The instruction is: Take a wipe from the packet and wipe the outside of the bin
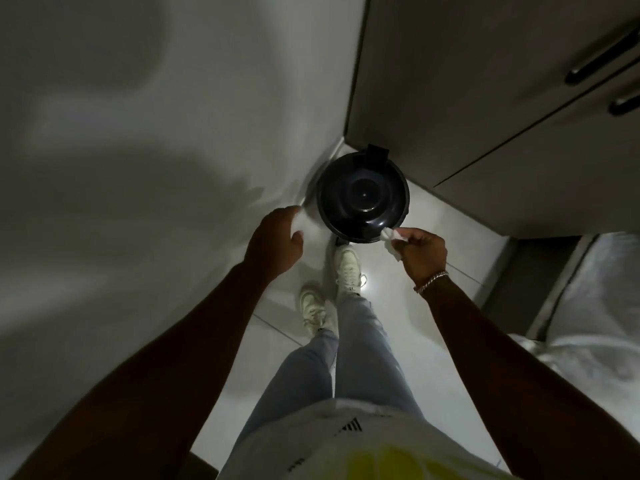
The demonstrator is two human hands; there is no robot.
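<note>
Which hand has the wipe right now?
The right hand, the one with the bracelet, pinches the white wipe against the bin rim; the left hand doesn't.

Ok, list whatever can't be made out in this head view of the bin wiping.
- Bin sides: seen from above, the lid covers them, so wiped areas can't be judged.
- Pedal: mostly hidden by the right shoe.
- Wipe packet: not identifiable; the left hand touches something pale, too blurred and dim to name.
- Wipe: partly bunched inside the right hand; contact with the bin rim is unclear.
</note>
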